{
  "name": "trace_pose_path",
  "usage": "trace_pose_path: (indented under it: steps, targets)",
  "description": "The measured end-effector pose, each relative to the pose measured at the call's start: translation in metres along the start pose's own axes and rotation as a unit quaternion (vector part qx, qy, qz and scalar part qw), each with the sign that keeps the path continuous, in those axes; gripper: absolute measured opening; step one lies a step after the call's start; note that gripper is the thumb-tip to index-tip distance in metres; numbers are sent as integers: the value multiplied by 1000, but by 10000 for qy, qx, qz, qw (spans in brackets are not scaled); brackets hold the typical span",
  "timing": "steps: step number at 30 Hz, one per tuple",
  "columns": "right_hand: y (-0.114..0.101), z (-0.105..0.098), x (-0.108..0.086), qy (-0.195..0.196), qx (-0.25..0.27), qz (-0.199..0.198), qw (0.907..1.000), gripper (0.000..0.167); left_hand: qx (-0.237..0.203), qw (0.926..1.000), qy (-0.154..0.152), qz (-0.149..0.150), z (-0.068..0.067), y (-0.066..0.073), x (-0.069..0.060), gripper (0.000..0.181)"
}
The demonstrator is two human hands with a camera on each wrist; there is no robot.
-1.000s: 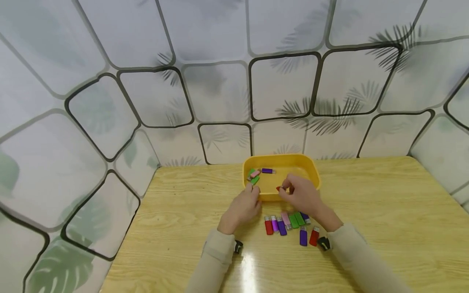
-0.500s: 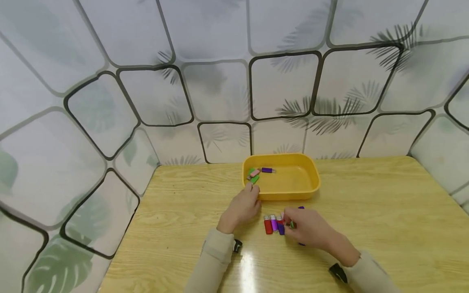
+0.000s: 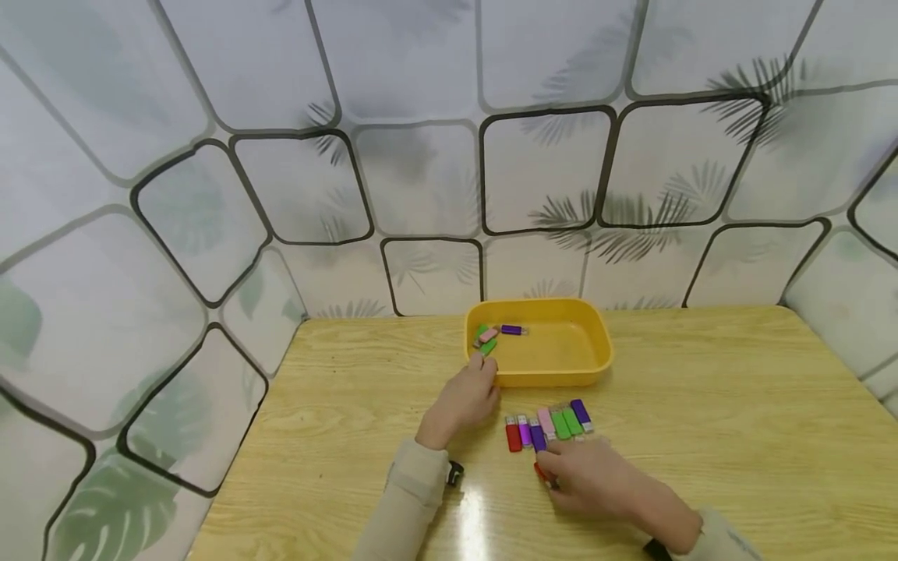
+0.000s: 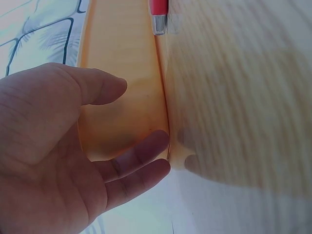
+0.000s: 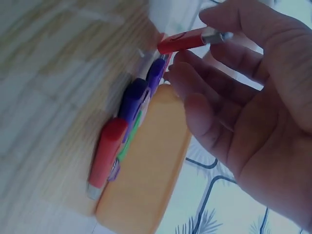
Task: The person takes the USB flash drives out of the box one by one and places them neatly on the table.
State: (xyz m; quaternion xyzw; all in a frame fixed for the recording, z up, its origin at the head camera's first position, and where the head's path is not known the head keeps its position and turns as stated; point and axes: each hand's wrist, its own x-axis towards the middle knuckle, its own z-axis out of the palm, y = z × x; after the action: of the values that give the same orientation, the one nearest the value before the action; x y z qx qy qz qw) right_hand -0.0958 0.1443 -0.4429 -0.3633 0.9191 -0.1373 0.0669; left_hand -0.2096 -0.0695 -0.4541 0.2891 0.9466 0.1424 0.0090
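My right hand [image 3: 589, 477] pinches a red USB stick [image 5: 183, 43] by its metal plug end, between thumb and fingers, just in front of a row of USB sticks. That row holds a red stick [image 3: 514, 436], a bright purple one [image 3: 525, 432], a pink one [image 3: 546, 421], green ones [image 3: 561, 425] and dark purple ones [image 3: 581, 414]. At the yellow tray [image 3: 554, 347], my left hand [image 3: 466, 393] holds the front left corner, thumb by the outer wall. Part of its grip is hidden. Green, pink and purple sticks [image 3: 513, 330] lie in the tray's left part.
The wooden table [image 3: 365, 389] stretches out on both sides of the tray. A patterned wall [image 3: 421, 179] stands behind its far edge. My right hand covers the table spot beneath it in the head view.
My right hand has come from over the tray, across the row, to the near side of it, keeping the red USB stick. My left hand has stayed at the tray's corner.
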Motion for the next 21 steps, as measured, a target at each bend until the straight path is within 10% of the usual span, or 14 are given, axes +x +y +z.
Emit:
trace_pose_path:
  steps: [21]
  targets:
    - [3,12,4,-365,493,395,9973,27,205,9995,147,174,3,-3,0,17]
